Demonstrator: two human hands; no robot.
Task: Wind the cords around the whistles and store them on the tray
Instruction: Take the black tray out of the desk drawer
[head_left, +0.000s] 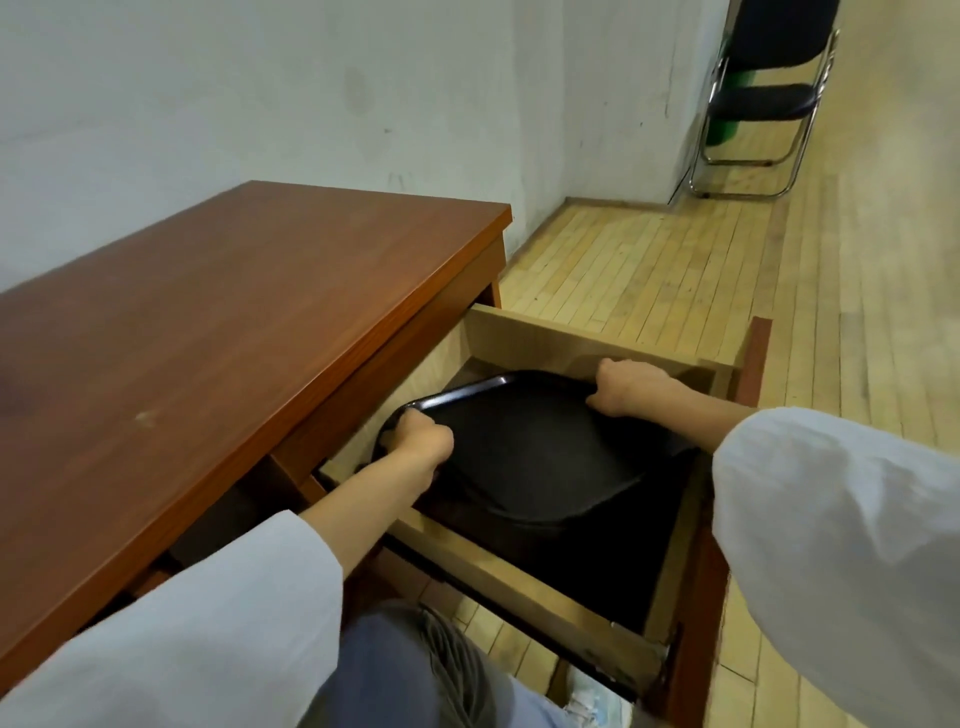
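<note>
**Both hands clamped on the tray inside the open drawer; no whistles in view**

The left hand (415, 441), just left of the frame's centre, curls its fingers round the left rim of a black, round-cornered plastic tray (535, 457). The right hand (631, 387), a little right of centre and higher, grips the opposite rim. The hands are apart, one on each side, and each closes on the tray. Loose white sleeves (182, 639) fill the lower left and lower right corners.

The tray sits within a pulled-out drawer of pale wood (524, 577) that runs from the lower middle to centre right. It appears tilted rather than flat, with its upper-left corner raised toward the drawer's edge. The tray's surface is bare as far as can be seen.

Beyond it, across the left half, lies the reddish-brown wooden bench (234, 322), with nothing on its visible top. Farther off are a pale plank floor (649, 270), a black folding chair with a chrome frame (763, 98) in the upper right, and a whitish wall (260, 78).

The task looks barely begun, and the step in hand seems to be fetching the tray. No whistle or cord shows anywhere, so all the winding and storing appears left to do.
</note>
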